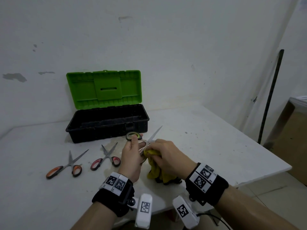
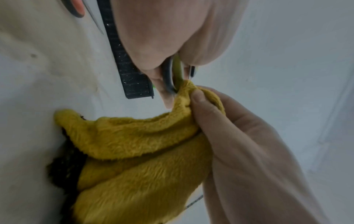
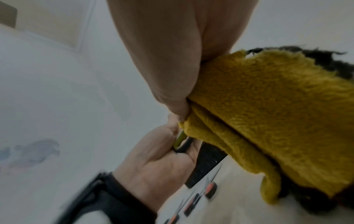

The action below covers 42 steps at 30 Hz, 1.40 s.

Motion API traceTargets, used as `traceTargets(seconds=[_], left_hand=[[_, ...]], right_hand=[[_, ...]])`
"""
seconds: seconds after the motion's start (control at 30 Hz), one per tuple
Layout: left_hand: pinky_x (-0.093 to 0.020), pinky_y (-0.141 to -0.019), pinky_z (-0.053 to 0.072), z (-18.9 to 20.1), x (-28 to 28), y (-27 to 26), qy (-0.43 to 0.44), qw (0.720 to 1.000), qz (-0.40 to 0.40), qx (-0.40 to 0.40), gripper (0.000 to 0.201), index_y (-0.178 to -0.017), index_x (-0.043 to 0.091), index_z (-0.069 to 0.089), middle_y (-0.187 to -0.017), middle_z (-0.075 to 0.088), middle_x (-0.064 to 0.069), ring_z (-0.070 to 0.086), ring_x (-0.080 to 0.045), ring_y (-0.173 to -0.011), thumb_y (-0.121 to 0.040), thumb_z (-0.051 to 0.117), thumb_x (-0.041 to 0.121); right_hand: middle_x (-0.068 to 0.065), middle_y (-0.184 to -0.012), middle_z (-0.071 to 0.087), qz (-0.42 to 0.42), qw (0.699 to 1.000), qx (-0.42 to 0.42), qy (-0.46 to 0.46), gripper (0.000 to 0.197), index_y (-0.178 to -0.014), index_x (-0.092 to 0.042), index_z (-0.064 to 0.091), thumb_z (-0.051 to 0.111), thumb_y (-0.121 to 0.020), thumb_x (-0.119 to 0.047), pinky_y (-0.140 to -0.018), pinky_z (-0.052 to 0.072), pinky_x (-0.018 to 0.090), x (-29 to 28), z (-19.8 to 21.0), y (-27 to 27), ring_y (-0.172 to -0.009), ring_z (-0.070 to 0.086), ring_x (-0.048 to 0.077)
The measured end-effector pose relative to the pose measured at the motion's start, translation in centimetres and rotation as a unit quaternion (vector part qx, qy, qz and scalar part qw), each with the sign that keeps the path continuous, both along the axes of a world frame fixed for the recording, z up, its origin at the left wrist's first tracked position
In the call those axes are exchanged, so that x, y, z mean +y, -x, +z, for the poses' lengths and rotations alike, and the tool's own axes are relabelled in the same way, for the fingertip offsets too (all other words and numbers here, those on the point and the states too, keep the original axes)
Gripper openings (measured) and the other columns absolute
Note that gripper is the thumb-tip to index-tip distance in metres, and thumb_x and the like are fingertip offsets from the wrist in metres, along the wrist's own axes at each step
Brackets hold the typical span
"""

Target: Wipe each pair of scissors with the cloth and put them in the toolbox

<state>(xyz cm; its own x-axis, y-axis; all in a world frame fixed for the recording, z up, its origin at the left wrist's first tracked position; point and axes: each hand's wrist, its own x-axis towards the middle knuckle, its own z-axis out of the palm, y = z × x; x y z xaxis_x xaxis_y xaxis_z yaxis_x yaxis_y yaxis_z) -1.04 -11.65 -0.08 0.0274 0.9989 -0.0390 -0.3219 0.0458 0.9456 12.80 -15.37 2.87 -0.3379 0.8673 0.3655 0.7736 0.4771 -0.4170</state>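
Three pairs of scissors show. The green pair is held above the table, just in front of the toolbox's near right corner; its blades are spread, one tip pointing up and away toward the table's far right. The left hand grips it by the handles, fingers curled through and around the green-lined loops, as the left wrist view confirms. The right hand pinches the yellow cloth between thumb and fingers, pressing a fold of it against the scissors near the pivot; the cloth's dark-edged lower end trails down to the table by the near edge.

On the table to the left lie the other two pairs, both with blades open. The red pair lies just left of the left hand, and the orange pair lies further left, apart from it. Both have handles toward the near edge and tips toward the toolbox.

The toolbox, black with a green lid standing upright, sits open at the table's far edge by the wall. Nothing can be made out inside it.
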Motion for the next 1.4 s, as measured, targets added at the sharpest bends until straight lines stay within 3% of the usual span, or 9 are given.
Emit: traceTargets(seconds=[0.13,0.27,0.43,0.57,0.67,0.87,1.07,1.27,1.4], left_hand=[[-0.038,-0.084,0.058,0.2,0.1,0.0,0.007,1.0,-0.004,-0.017,0.039,-0.121,0.016,0.061,-0.114,0.072,-0.015,0.069,-0.029,-0.104,-0.108,0.036,0.042],[-0.042,-0.097,0.055,0.0,-0.2,-0.5,0.011,1.0,-0.011,-0.022,0.037,-0.116,0.021,0.064,-0.111,0.073,-0.012,0.07,-0.026,-0.107,-0.107,0.037,0.044],[-0.035,-0.079,0.062,0.0,0.2,-0.3,0.021,0.997,0.003,-0.076,0.038,-0.12,0.01,0.06,-0.12,0.064,-0.023,0.076,-0.029,-0.094,-0.108,0.038,0.039],[-0.033,-0.084,0.056,0.0,0.1,-0.5,0.005,0.999,-0.011,-0.035,0.038,-0.117,0.017,0.063,-0.114,0.068,-0.013,0.069,-0.021,-0.102,-0.108,0.034,0.041],[-0.033,-0.083,0.057,-0.1,0.1,-0.7,0.019,0.998,-0.005,-0.06,0.039,-0.118,0.014,0.063,-0.116,0.065,-0.015,0.072,-0.022,-0.098,-0.108,0.037,0.04],[-0.032,-0.081,0.062,-0.3,0.7,-0.2,0.018,0.993,0.023,-0.117,0.038,-0.12,0.005,0.058,-0.117,0.064,-0.021,0.076,-0.03,-0.095,-0.108,0.039,0.036],[-0.03,-0.078,0.063,0.6,2.5,0.9,0.021,0.986,0.053,-0.159,0.044,-0.122,0.0,0.057,-0.119,0.065,-0.021,0.076,-0.03,-0.094,-0.107,0.04,0.038],[-0.029,-0.074,0.063,0.9,3.7,0.3,0.025,0.986,0.062,-0.153,0.041,-0.113,0.001,0.062,-0.113,0.07,-0.023,0.076,-0.03,-0.093,-0.108,0.041,0.036],[-0.035,-0.082,0.062,-0.3,4.2,-0.7,0.049,0.987,0.066,-0.138,0.043,-0.109,-0.001,0.063,-0.106,0.074,-0.024,0.076,-0.031,-0.092,-0.107,0.042,0.036]], right_hand=[[-0.003,-0.098,0.06,-0.019,0.998,0.035,-0.039,0.02,-0.11,-0.021,0.067,0.056,-0.094,-0.019,-0.08,0.044,0.023,0.3,0.4,-0.4,-0.09,0.055,0.013],[0.002,-0.101,0.059,-0.064,0.997,0.034,-0.04,0.021,-0.111,-0.019,0.066,0.053,-0.095,-0.017,-0.081,0.048,0.032,1.0,0.1,-0.5,-0.093,0.056,0.02],[0.004,-0.096,0.059,-0.116,0.99,0.065,-0.051,0.018,-0.106,-0.017,0.067,0.053,-0.094,-0.018,-0.079,0.049,0.035,1.5,-0.3,-1.7,-0.089,0.057,0.022],[0.003,-0.101,0.061,-0.072,0.995,0.055,-0.046,0.021,-0.111,-0.019,0.066,0.054,-0.094,-0.017,-0.081,0.049,0.033,1.3,-0.9,-0.6,-0.092,0.057,0.021],[0.005,-0.098,0.06,-0.107,0.992,0.059,-0.034,0.021,-0.11,-0.017,0.066,0.051,-0.096,-0.019,-0.08,0.048,0.034,1.6,-1.1,-1.0,-0.09,0.056,0.022],[0.002,-0.095,0.059,-0.19,0.979,0.065,-0.008,0.018,-0.106,-0.019,0.067,0.052,-0.095,-0.019,-0.073,0.04,0.025,3.3,-0.9,-4.0,-0.088,0.056,0.02],[0.004,-0.107,0.065,-0.247,0.966,0.073,-0.014,0.019,-0.111,-0.017,0.066,0.055,-0.095,-0.019,-0.08,0.042,0.023,5.9,0.6,-7.8,-0.099,0.059,0.022],[0.008,-0.104,0.07,-0.257,0.96,0.096,0.055,0.015,-0.105,-0.015,0.067,0.058,-0.095,-0.022,-0.073,0.042,0.022,9.5,-0.5,-8.8,-0.097,0.062,0.023],[0.009,-0.103,0.068,-0.257,0.956,0.093,0.104,0.01,-0.102,-0.022,0.063,0.057,-0.095,-0.024,-0.07,0.044,0.026,11.7,-2.3,-9.0,-0.088,0.059,0.022]])
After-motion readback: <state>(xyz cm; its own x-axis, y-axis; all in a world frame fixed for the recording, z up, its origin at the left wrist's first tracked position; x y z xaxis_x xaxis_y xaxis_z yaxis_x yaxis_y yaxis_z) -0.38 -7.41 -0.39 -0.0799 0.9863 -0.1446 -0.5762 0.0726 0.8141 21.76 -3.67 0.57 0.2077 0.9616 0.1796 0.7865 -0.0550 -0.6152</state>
